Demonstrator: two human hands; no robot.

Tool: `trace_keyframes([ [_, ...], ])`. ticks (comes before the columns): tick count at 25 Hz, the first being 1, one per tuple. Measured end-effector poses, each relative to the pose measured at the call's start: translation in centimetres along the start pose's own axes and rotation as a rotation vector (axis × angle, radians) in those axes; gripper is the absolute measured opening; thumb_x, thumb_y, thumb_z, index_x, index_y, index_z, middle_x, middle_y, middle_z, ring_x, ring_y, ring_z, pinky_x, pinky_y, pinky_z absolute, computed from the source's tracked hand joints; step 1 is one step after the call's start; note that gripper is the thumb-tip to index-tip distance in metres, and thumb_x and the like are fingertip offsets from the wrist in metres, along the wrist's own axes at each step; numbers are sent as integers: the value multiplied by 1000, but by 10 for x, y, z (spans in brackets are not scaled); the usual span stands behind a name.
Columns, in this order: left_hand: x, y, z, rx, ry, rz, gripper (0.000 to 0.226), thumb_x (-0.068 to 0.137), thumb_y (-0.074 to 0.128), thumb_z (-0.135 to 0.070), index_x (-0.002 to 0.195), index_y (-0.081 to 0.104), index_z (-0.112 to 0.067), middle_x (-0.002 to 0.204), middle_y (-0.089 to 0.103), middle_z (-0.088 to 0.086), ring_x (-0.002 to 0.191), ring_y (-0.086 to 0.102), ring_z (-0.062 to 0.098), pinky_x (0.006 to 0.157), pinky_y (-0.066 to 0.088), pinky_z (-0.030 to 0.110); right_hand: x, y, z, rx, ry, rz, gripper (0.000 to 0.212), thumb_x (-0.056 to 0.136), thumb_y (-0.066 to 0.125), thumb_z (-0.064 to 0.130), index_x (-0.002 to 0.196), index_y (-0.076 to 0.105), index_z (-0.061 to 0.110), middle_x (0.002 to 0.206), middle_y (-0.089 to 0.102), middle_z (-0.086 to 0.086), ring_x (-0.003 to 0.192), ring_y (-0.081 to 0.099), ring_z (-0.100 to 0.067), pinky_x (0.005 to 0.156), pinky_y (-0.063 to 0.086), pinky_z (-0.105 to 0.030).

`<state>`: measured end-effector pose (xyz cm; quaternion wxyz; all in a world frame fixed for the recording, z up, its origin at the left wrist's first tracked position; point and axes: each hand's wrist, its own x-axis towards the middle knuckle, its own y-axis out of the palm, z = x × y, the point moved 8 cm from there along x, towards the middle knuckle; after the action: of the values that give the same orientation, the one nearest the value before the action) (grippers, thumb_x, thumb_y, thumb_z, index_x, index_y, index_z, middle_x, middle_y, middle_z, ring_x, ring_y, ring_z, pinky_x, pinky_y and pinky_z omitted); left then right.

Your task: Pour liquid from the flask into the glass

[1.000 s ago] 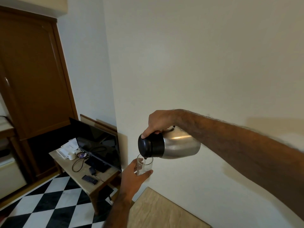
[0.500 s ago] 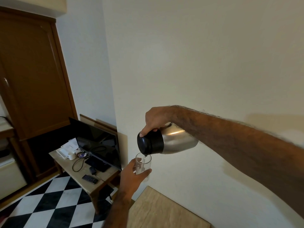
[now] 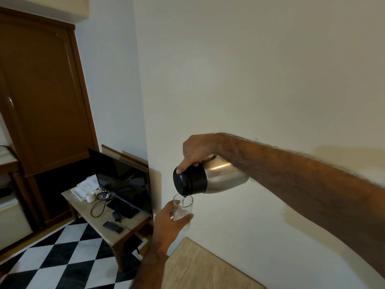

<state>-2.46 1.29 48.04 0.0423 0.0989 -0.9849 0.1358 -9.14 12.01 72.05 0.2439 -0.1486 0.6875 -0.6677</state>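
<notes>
A steel flask (image 3: 220, 178) with a black top lies tipped on its side in the air, spout down to the left. My right hand (image 3: 196, 150) grips it from above, thumb on the black lid. A thin stream of clear liquid falls from the spout into a clear glass (image 3: 183, 207) directly below. My left hand (image 3: 168, 225) is wrapped around the glass from the left and holds it upright in the air. Some liquid sits in the lower part of the glass.
A beige wall stands right behind my hands. A pale stone tabletop (image 3: 200, 268) lies below them. To the left a low table (image 3: 116, 232) carries a dark TV screen (image 3: 123, 180), cables, a remote and a cup. Checkered floor and a brown wardrobe (image 3: 41, 90) lie further left.
The flask and glass have risen slightly together, and the flask has tilted a little more spout-down. Liquid keeps flowing into the glass.
</notes>
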Motion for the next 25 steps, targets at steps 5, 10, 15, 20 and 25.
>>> trace_keyframes([
  [5, -2, -3, -3, 3, 11, -9, 57, 75, 88, -36, 124, 60, -28, 119, 66, -10, 110, 62, 12, 72, 41, 6, 4, 3, 0, 20, 1, -1, 67, 71, 78, 68, 101, 81, 9, 100, 80, -13, 72, 63, -21, 65, 49, -32],
  [10, -5, -6, -7, 19, 33, -11, 53, 76, 87, -37, 120, 58, -32, 119, 66, -9, 109, 62, 11, 71, 41, 6, 9, 3, 1, -8, 14, -8, 67, 67, 77, 70, 99, 81, 11, 97, 81, -11, 69, 64, -20, 62, 48, -32],
  [15, -8, -8, -9, 25, 43, -17, 53, 74, 89, -36, 116, 56, -37, 117, 64, -11, 109, 61, 12, 72, 41, 7, 8, 1, 2, -13, 6, -11, 69, 65, 75, 72, 98, 81, 13, 94, 80, -8, 73, 66, -21, 63, 48, -32],
  [20, -9, -9, -7, 28, 41, -23, 54, 74, 89, -35, 116, 55, -38, 115, 63, -14, 108, 61, 11, 69, 40, 4, 6, 1, 3, -24, 8, 5, 70, 63, 74, 74, 98, 82, 14, 93, 80, -7, 68, 64, -18, 61, 46, -32],
  [25, -8, -9, -7, 25, 35, -21, 54, 76, 87, -35, 119, 55, -35, 114, 62, -14, 106, 61, 10, 70, 40, 4, 7, 4, 6, 5, 5, 12, 90, 41, 65, 85, 95, 82, 15, 91, 81, -6, 74, 70, -22, 65, 52, -34],
])
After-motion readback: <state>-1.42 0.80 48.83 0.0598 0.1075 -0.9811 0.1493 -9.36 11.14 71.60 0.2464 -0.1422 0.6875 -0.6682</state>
